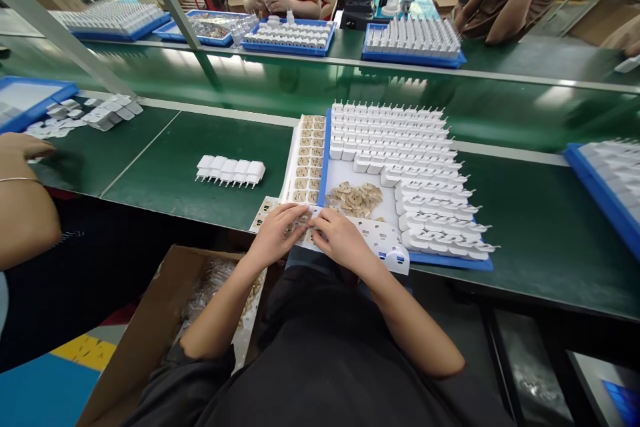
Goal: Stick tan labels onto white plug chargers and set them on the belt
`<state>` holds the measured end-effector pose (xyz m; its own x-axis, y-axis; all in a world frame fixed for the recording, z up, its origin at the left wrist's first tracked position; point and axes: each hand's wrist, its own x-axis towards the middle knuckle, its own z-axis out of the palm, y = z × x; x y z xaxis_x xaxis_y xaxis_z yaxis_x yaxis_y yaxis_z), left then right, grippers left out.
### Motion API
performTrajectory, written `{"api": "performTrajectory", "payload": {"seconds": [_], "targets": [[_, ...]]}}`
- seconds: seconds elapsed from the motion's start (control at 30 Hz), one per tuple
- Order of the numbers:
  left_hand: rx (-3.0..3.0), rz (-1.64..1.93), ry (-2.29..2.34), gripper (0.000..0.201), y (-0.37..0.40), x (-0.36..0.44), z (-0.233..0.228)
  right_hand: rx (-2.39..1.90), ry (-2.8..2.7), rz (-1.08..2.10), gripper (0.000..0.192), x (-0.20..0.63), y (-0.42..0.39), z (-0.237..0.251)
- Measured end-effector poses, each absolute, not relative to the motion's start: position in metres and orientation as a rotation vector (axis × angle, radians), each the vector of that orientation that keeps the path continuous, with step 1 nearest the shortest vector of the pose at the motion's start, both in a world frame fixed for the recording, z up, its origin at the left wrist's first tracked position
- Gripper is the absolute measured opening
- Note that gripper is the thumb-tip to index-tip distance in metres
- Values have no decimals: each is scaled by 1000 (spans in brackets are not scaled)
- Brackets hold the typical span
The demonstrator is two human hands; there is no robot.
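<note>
A white sheet [373, 230] with cut-out holes and tan label-like pieces at its left end lies along the table's front edge, curling down at its right end. My left hand [277, 233] grips its left part with bent fingers. Close beside it, my right hand [343, 240] has its fingertips pinched on the middle of the sheet; what lies between the fingertips is too small to make out. A loose pile of tan pieces [357, 199] sits just beyond, in a blue-rimmed tray [324, 167]. White plug adapters [395, 140] stand in rows in that tray.
Stacked sheets of tan labels [309, 153] lie left of the tray. Several white adapters [231, 170] form a row on the green table [160, 153]. A cardboard box [150, 320] stands below the edge. A co-worker's arm [25, 200] is at left; others sit across the line.
</note>
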<state>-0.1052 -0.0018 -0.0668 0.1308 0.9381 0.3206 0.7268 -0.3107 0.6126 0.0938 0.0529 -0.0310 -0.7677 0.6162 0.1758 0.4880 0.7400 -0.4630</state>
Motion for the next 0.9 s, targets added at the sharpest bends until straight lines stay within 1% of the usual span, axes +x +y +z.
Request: {"api": "performTrajectory", "payload": {"seconds": [0.17,0.3,0.4,0.47,0.57,0.63,0.7,0.8,0.83,0.9], "targets": [[2083,940,1616,41,-1,-104,-65,-822,-2478,738,10,96,55,-34],[2076,924,1628,42,0,-104,-65,-741,-2112,965,11,114,57,-27],[2105,901,1643,40,3,-105,-61,-765,-1890,1022,10,136,56,-20],[2153,887,1658,36,11,-106,-52,-803,-1842,1063,9,148,52,-17],[2289,902,1686,31,40,-102,-30,-844,-1870,1121,9,157,42,-16],[2436,901,1668,32,69,-91,-15,-842,-1900,1113,8,156,36,-17],[2582,854,1640,37,103,-72,-4,-829,-1922,1085,7,153,32,-19],[2684,780,1670,51,149,-38,0,-789,-1947,1048,8,150,29,-20],[2697,750,1680,51,161,-28,-1,-769,-1951,1042,9,149,28,-20],[2703,691,1688,42,178,-11,-4,-741,-1948,1030,10,151,27,-18]]}}
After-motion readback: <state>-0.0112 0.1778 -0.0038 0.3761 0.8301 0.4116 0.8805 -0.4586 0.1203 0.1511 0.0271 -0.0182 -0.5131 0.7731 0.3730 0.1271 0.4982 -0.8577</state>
